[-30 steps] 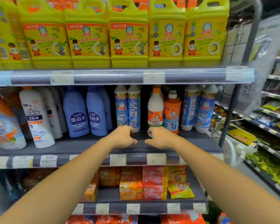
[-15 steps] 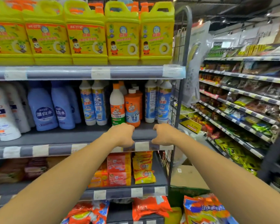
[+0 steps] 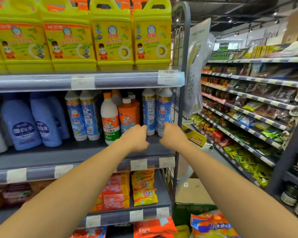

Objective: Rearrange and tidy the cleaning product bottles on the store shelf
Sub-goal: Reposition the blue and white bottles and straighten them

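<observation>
Head view. Both my arms reach forward to the middle shelf (image 3: 79,157) at its right end, beside the wire end frame (image 3: 183,100). My left hand (image 3: 136,137) is loosely curled, fingers bent toward the palm, grip closed on nothing; its knuckles sit in front of the orange bottle (image 3: 127,115) and just left of the blue-and-white bottle (image 3: 149,110). My right hand (image 3: 172,135) is likewise loosely curled and empty; its fingertips lie at the base of the rightmost bottle (image 3: 165,109), though I cannot tell whether they touch it. The two hands are near each other, apart, with the foot of the blue-and-white bottle showing between them.

On the same shelf, from left: two pale blue bleach bottles (image 3: 21,124), a pair of tall blue-labelled bottles (image 3: 83,115), a white bottle with orange cap (image 3: 109,117) standing forward of the row, then the orange bottle just behind and to its right. All stand upright.

Upper shelf: yellow jugs (image 3: 110,36) side by side, handles up. Lower shelf: red and yellow packets (image 3: 143,188). To the right, across the aisle, further shelving (image 3: 258,93) carries packaged goods, too blurred to identify.
</observation>
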Available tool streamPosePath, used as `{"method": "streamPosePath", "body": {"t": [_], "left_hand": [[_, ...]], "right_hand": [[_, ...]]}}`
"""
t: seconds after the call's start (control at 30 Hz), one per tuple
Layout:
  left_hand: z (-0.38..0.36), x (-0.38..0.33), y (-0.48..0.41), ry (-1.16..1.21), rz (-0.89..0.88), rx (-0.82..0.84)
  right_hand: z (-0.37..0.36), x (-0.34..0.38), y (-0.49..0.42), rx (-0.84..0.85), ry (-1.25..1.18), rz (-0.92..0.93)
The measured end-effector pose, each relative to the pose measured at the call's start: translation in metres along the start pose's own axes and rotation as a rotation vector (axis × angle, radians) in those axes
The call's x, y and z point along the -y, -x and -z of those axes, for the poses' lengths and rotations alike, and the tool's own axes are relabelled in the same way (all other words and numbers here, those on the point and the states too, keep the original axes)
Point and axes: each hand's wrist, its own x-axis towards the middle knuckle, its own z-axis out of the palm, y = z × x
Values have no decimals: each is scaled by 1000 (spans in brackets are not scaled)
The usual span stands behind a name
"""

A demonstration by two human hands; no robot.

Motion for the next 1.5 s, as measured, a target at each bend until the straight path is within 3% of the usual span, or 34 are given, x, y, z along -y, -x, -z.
{"method": "streamPosePath", "body": {"t": [0.13, 0.23, 0.4, 0.53, 0.67, 0.97, 1.2, 1.5], "left_hand": [[-10, -7, -34, 288, 55, -131], [-18, -11, -65, 375, 112, -169], [-31, -7, -103, 565, 358, -198], [-50, -5, -121, 675, 342, -271], [-62, -7, -128, 784, 335, -377], [-71, -1, -141, 924, 413, -447], [-69, -4, -142, 1035, 415, -523], [-51, -15, -153, 1035, 446, -463]], "right_hand": [[-5, 5, -27, -97, -158, -53], [-9, 12, -50, -179, -225, -89], [-16, 18, -88, -284, -425, -279], [-29, 21, -103, -430, -582, -331], [-37, 21, -113, -526, -585, -366], [-36, 15, -112, -615, -445, -297], [-42, 4, -72, -640, -780, -46], [-36, -4, -44, -629, -847, -62]]}}
